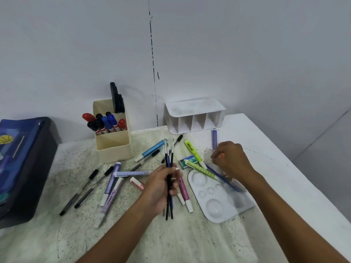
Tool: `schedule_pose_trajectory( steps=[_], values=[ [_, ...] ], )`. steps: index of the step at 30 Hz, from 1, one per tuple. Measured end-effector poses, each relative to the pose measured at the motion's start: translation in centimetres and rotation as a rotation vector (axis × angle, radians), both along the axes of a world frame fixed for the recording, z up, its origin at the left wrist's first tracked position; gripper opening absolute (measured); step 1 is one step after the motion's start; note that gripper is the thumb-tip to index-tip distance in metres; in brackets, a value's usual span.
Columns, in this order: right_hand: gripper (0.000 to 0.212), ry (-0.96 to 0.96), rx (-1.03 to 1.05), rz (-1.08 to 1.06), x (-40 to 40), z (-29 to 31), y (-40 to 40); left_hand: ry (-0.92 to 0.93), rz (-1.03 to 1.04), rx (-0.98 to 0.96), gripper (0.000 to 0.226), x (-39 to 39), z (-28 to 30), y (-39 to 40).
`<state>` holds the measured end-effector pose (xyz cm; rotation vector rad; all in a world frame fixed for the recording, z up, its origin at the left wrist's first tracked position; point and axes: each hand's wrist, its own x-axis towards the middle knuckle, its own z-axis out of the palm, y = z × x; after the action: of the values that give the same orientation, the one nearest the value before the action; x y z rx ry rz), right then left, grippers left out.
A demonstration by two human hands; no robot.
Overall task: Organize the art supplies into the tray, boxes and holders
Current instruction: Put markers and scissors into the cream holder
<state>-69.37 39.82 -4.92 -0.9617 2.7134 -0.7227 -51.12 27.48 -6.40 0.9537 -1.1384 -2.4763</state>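
Item: brushes (pixel 169 168), a small bundle, black and blue handles, bristles up, gripped upright in my left hand (pixel 161 188), fingers curled round the stems above the table (pixel 190 240).

Item: my right hand (pixel 230 158), blurred, fingers bunched near something small and orange; whether it pinches that I cannot tell.

Item: white palette (pixel 218 204), flat, right of my left hand. A green striped pen (pixel 203 170) and a blue pencil (pixel 221 177) lie across its far edge.

Item: yellow-green highlighter (pixel 193 152) and an eraser box (pixel 187 161), just beyond the palette.

Item: purple pen (pixel 214 138), beside my right hand on the far side.

Item: cream holder (pixel 114 147), far left, with red, blue and black markers (pixel 106 123) standing in its front compartment.

Item: white divided holder (pixel 195 116), against the wall.

Item: loose pens, left of my hand: black pens (pixel 83 190), lilac ones (pixel 111 185), a blue pen (pixel 152 149), a pink pen (pixel 183 188).

Item: dark blue case (pixel 20 164), far left edge.
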Motion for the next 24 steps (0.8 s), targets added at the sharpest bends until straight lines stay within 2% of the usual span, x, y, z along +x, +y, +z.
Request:
schedule_pose_trajectory(
  steps=[3, 6, 12, 15, 17, 20, 24],
  values=[
    [0.007, 0.012, 0.144, 0.044, 0.0, -0.3, 0.0, -0.008, -0.021, -0.012, 0.009, -0.5, -0.2, 0.2],
    [0.017, 0.032, 0.262, 0.066, 0.4, 0.0, 0.1, -0.019, -0.023, -0.017, 0.011, -0.7, -0.3, 0.3],
    [0.018, 0.149, 0.319, 0.098, 0.9, -0.1, -0.7, -0.023, -0.004, -0.016, 0.011, -0.7, -0.3, 0.3],
    [0.018, 0.103, 0.296, 0.066, 0.7, -0.7, -0.9, -0.024, 0.009, -0.014, 0.012, -0.7, 0.0, 0.4],
    [0.014, -0.002, 0.196, -0.019, 0.0, -0.7, -0.9, -0.02, 0.017, -0.007, 0.012, -0.6, 0.4, 0.5],
    [0.011, -0.218, -0.114, -0.133, -0.5, 0.5, -0.4, -0.006, 0.031, 0.027, 0.014, -0.4, 0.9, 0.5],
    [0.01, -0.522, -0.48, -0.101, 0.9, 3.2, -0.3, 0.015, 0.055, 0.053, 0.015, -0.4, 1.7, 0.5]
  ],
)
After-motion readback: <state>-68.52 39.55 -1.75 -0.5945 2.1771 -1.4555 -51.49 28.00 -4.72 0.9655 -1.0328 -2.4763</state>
